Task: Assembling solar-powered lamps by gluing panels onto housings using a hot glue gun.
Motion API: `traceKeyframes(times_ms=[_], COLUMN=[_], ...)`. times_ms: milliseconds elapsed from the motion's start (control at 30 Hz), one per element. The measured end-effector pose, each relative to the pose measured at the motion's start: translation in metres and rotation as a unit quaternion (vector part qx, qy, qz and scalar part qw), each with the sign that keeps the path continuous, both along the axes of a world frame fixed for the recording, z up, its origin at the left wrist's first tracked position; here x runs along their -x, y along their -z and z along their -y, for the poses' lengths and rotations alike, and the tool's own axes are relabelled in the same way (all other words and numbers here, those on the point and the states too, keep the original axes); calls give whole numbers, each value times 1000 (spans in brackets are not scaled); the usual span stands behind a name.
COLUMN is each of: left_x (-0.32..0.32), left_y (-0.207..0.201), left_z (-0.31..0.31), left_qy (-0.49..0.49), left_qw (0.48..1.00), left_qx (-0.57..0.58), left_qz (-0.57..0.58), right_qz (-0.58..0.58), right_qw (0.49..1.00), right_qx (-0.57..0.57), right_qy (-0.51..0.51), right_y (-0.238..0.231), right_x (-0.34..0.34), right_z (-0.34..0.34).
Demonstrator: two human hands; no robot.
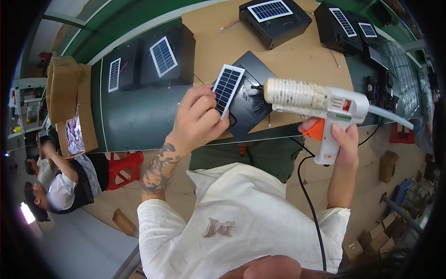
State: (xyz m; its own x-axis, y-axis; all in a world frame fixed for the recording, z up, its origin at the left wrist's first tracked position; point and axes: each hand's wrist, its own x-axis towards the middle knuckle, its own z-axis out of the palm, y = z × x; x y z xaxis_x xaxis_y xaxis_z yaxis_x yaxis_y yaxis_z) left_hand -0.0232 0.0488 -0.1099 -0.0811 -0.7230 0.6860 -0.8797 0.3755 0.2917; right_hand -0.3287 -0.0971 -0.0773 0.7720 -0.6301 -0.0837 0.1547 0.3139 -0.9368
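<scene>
A dark green table [116, 123] spans the view, bending toward the rim, and a brown cardboard sheet [209, 46] covers its middle. At the table's left end stands an open carton [62, 88]. Bulky black boxes [186, 51] sit along the table at the left, at the far middle and at the right, each with a blue-celled panel in a white frame on it. Nearer the person, a flat-faced black case [253, 67] lies askew, partly on the sheet, its near corner close to the table's front edge. Above its right side comes a white glue gun [320, 100], nozzle pointing left; whether the tip touches the case cannot be told. The right hand [346, 144] is closed around the gun's handle, fingers at the orange trigger [314, 130]. The left hand [197, 114] pinches a small solar panel [227, 88] by its left side, tilted, cells facing up, over the case's left part; contact between the two is unclear. A translucent glue stick [392, 116] juts from the gun's rear, and a thin black cord [306, 195] hangs below the handle.
</scene>
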Motion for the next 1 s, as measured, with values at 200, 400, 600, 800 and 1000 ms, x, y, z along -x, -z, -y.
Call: traceKeyframes(times_ms=[200,400,600,800,1000], left_x=[-12,-13,-14,-15,-14], left_y=[7,13,11,12,11], left_z=[10,15,14,15,16], left_qy=[69,79,95,88,93], left_qw=[994,990,989,990,988], left_qx=[44,80,67,64,71], left_qz=[-66,-83,-94,-95,-104], right_qz=[-92,-126,-153,-167,-211], right_qw=[996,991,988,986,976], right_qx=[-15,9,3,12,52], right_qy=[14,-46,-30,1,14], right_y=[-26,-43,-46,-50,-58], right_x=[-24,-38,-43,-48,-47], right_z=[-3,4,5,0,-2])
